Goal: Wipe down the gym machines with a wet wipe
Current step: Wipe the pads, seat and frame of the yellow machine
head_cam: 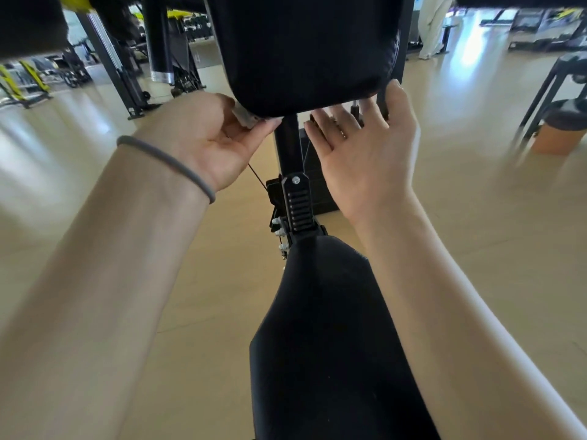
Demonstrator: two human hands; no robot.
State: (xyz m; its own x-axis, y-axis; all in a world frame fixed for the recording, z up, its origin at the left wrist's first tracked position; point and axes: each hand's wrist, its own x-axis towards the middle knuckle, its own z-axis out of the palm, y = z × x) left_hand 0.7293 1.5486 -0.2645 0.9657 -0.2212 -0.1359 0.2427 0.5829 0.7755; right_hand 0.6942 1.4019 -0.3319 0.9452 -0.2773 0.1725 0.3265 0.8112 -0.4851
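We hold the wet wipe (244, 117) bunched in our left hand (211, 141), fingers curled round it, pressing it against the lower left corner of the black back pad (305, 49). Our right hand (365, 147) is spread wide, palm up, fingers straight, with the fingertips under the pad's lower right edge and the thumb up beside its right corner. A grey hair band (168, 163) circles our left wrist. Below the pad, the black post (290, 147) runs down to the black seat pad (327, 328) between our forearms.
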